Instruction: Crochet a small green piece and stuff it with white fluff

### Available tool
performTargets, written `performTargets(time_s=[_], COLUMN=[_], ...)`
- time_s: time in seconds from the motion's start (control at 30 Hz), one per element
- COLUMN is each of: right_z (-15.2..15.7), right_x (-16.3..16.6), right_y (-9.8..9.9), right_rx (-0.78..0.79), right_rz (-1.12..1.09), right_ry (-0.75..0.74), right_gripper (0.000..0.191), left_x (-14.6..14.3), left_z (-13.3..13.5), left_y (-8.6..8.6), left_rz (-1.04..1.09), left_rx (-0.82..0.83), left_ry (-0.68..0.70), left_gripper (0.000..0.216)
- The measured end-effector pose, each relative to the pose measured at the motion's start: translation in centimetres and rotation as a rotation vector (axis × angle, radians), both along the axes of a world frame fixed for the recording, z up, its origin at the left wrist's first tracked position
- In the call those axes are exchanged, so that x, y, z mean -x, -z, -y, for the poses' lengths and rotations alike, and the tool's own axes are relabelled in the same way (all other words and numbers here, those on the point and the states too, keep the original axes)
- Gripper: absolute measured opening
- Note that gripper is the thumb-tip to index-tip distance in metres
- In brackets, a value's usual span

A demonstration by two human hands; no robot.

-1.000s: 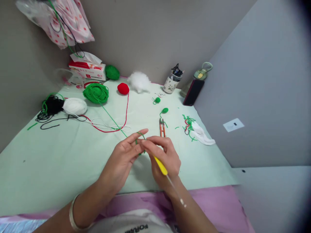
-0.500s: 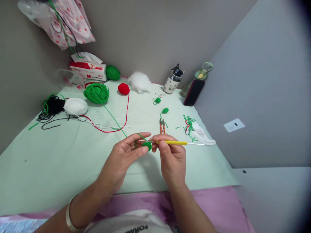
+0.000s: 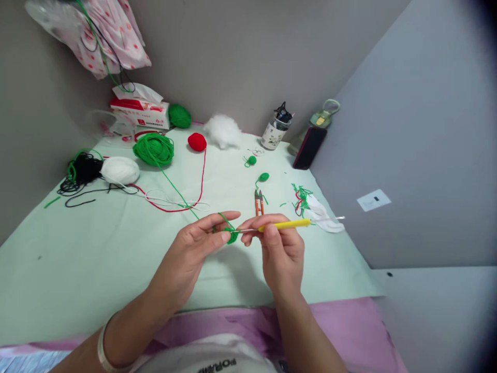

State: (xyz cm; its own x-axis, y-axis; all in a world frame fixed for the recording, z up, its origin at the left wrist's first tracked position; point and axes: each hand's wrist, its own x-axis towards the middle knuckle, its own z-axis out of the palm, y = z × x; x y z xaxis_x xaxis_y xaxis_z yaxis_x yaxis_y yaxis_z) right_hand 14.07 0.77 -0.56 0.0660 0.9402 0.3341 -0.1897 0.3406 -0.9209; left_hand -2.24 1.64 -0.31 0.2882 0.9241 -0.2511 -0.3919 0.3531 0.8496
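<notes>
My left hand (image 3: pixel 196 247) pinches a small green crochet piece (image 3: pixel 232 236) between thumb and fingers, with green yarn looped over the index finger. That yarn strand (image 3: pixel 174 189) runs back to a green yarn ball (image 3: pixel 154 149). My right hand (image 3: pixel 279 248) is closed on a yellow-handled crochet hook (image 3: pixel 285 225), held level, its metal tip at the green piece. Both hands hover above the pale green table (image 3: pixel 97 259), near its front edge.
Orange snips (image 3: pixel 259 202) lie just beyond my hands. Farther back sit a red yarn ball (image 3: pixel 197 141), white stuffing (image 3: pixel 223 130), white yarn (image 3: pixel 119 170), black yarn (image 3: pixel 82 168), a tissue box (image 3: pixel 140 113), a jar (image 3: pixel 275 132) and yarn scraps (image 3: pixel 306 204). Grey walls close in at the right.
My right hand turned the hook from pointing down toward me to level, handle out to the right. The green piece came into sight between my fingers.
</notes>
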Motion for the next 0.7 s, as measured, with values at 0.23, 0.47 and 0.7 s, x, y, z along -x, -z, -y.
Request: performTargets(time_s=[0.23, 0.47, 0.7], right_z=[0.8, 0.7, 1.0], right_x=[0.0, 0.6, 0.4], right_y=[0.0, 0.7, 1.2], right_rx=[-0.421, -0.668, -0.618], right_rz=[0.455, 0.891, 0.826], right_ry=[0.164, 0.361, 0.369], right_gripper=[0.026, 0.025, 0.039], left_x=[-0.3, -0.7, -0.4], left_z=[0.2, 0.4, -0.4], left_y=[0.4, 0.3, -0.3], left_rz=[-0.073, -0.026, 0.288], left_rx=[-0.093, -0.093, 0.172], left_ry=[-0.062, -0.123, 0.037], left_gripper=[0.033, 0.043, 0.039])
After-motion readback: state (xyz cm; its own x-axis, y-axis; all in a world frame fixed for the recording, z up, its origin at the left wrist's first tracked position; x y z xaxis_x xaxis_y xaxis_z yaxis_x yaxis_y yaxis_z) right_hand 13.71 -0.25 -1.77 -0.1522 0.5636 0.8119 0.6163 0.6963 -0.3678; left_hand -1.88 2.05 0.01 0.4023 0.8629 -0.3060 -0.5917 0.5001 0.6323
